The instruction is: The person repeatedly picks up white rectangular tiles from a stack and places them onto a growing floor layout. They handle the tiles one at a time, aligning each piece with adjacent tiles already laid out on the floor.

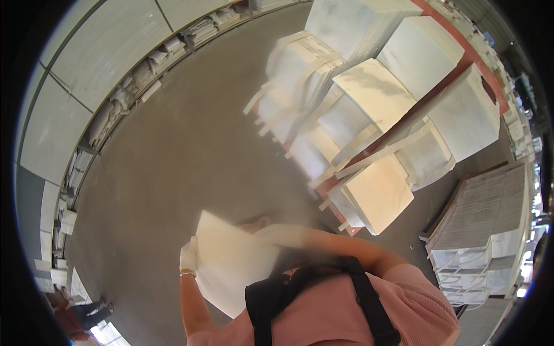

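A white stone tile (228,262) is held tilted in front of my body, at the lower middle of the view. My left hand (189,255), in a white glove, grips its left edge. Across the tile's right side my right hand (280,235) shows as a pale smear of motion. Its fingers cannot be made out, so I cannot tell whether it touches the tile. Part of the tile's right side is hidden behind that hand and the black straps (271,300) on my chest.
Stacks of marble tiles (378,95) stand on a red rack (332,184) ahead to the right. More slabs lean on another rack (485,202) at the far right. Shelves with stone pieces (138,86) line the left. Another person (86,317) is at the lower left.
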Action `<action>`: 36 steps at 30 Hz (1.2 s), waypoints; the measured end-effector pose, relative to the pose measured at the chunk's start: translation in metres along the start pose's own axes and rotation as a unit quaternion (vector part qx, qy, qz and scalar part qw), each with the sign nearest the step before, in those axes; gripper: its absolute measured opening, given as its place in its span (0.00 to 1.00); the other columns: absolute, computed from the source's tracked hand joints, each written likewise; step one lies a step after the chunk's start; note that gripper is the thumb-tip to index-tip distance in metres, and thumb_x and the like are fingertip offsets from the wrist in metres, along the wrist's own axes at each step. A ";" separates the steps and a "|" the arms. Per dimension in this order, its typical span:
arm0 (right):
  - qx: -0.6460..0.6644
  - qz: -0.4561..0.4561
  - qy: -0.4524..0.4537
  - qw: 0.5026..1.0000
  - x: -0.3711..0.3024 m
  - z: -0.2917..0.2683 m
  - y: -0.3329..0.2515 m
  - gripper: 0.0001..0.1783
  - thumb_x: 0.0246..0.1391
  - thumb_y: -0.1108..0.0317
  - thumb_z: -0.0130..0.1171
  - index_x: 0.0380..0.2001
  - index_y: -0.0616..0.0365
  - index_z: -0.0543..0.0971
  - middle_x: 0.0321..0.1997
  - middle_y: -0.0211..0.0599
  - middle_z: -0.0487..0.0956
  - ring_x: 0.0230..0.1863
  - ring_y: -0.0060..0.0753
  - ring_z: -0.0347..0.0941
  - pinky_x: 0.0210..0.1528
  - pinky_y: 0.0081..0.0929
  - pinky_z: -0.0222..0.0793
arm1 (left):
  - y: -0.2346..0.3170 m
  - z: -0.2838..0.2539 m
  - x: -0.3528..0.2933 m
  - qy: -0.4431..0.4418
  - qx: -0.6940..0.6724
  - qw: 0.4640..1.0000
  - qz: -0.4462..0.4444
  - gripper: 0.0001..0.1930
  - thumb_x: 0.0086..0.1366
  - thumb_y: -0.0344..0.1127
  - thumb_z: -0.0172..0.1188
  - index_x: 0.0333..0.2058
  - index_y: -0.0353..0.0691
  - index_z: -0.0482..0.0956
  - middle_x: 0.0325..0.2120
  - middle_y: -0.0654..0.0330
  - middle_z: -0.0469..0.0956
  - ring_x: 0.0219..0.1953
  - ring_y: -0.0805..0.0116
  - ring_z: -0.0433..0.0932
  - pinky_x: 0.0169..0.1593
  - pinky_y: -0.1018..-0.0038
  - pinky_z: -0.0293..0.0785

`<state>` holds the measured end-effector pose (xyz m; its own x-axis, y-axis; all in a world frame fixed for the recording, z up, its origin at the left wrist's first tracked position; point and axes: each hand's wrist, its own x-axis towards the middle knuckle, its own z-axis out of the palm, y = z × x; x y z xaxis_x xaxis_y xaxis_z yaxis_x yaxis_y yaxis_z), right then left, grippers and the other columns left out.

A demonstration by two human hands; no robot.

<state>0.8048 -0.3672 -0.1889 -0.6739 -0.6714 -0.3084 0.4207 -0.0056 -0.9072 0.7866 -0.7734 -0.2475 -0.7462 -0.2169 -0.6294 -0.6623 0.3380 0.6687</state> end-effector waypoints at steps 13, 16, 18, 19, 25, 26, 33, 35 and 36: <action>0.033 -0.043 0.130 0.990 0.041 -0.047 -0.027 0.20 0.44 0.70 0.69 0.42 0.67 0.84 0.37 0.42 0.85 0.41 0.36 0.81 0.46 0.32 0.75 | 0.296 0.038 0.094 -0.115 0.193 0.945 0.239 0.25 0.70 0.52 0.60 0.49 0.32 0.83 0.42 0.60 0.84 0.46 0.69 0.78 0.54 0.71 0.72; 0.081 -0.187 0.090 0.975 0.019 -0.098 -0.054 0.12 0.49 0.71 0.66 0.37 0.64 0.86 0.37 0.42 0.86 0.39 0.37 0.83 0.44 0.32 0.77 | 0.380 0.076 0.097 -0.020 0.255 0.875 0.411 0.25 0.68 0.53 0.60 0.51 0.37 0.82 0.44 0.59 0.85 0.47 0.64 0.81 0.55 0.68 0.73; -0.329 -0.301 0.189 0.875 -0.007 -0.137 -0.070 0.09 0.54 0.72 0.63 0.36 0.62 0.87 0.41 0.43 0.87 0.42 0.38 0.83 0.46 0.32 0.78 | 0.424 0.096 0.103 -0.033 0.215 0.926 0.308 0.30 0.69 0.57 0.57 0.60 0.41 0.77 0.53 0.57 0.82 0.53 0.62 0.79 0.57 0.67 0.74; -0.079 -0.269 0.225 0.933 -0.029 -0.148 -0.075 0.11 0.56 0.70 0.61 0.40 0.62 0.86 0.44 0.43 0.86 0.45 0.39 0.83 0.49 0.33 0.77 | 0.436 0.112 0.106 -0.065 0.155 0.952 0.257 0.31 0.70 0.58 0.56 0.62 0.40 0.75 0.55 0.57 0.80 0.55 0.62 0.78 0.58 0.67 0.73; 0.277 -0.216 0.358 0.865 -0.116 -0.226 -0.081 0.32 0.47 0.80 0.61 0.60 0.70 0.74 0.59 0.48 0.79 0.57 0.41 0.78 0.59 0.39 0.76 | 0.448 0.267 0.127 -0.405 0.027 0.890 0.208 0.27 0.76 0.49 0.51 0.61 0.29 0.72 0.55 0.54 0.78 0.56 0.65 0.76 0.60 0.68 0.72; 0.279 -0.201 0.406 0.847 -0.128 -0.239 -0.076 0.25 0.50 0.77 0.61 0.54 0.69 0.77 0.55 0.48 0.81 0.53 0.41 0.80 0.56 0.39 0.77 | 0.450 0.305 0.130 -0.414 0.018 0.877 0.244 0.26 0.75 0.46 0.53 0.60 0.29 0.73 0.53 0.53 0.79 0.54 0.65 0.78 0.59 0.68 0.73; 0.372 -0.246 0.524 0.726 -0.193 -0.330 -0.004 0.19 0.50 0.72 0.62 0.46 0.70 0.82 0.44 0.51 0.84 0.44 0.45 0.82 0.48 0.40 0.81 | 0.501 0.516 0.173 -0.352 0.233 0.761 0.492 0.20 0.72 0.38 0.55 0.55 0.29 0.76 0.50 0.54 0.81 0.51 0.64 0.79 0.54 0.68 0.74; 0.369 -0.229 0.553 0.711 -0.205 -0.343 0.007 0.27 0.45 0.73 0.63 0.52 0.71 0.77 0.49 0.52 0.82 0.48 0.47 0.81 0.51 0.42 0.81 | 0.508 0.558 0.174 -0.297 0.324 0.685 0.581 0.18 0.72 0.38 0.54 0.54 0.32 0.78 0.50 0.52 0.81 0.51 0.60 0.79 0.54 0.65 0.75; 0.367 -0.214 0.573 0.701 -0.208 -0.350 0.008 0.35 0.41 0.73 0.64 0.57 0.71 0.73 0.53 0.53 0.80 0.52 0.49 0.80 0.54 0.44 0.80 | 0.514 0.577 0.173 -0.243 0.365 0.617 0.653 0.18 0.72 0.37 0.54 0.53 0.33 0.78 0.50 0.52 0.82 0.52 0.58 0.80 0.54 0.63 0.75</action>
<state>0.7361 0.0318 -0.2322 -0.7026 0.5412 -0.4620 -0.0532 -0.6874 -0.7243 0.3568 -0.1090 -0.2410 -0.3847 0.9183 0.0939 0.8224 0.2948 0.4865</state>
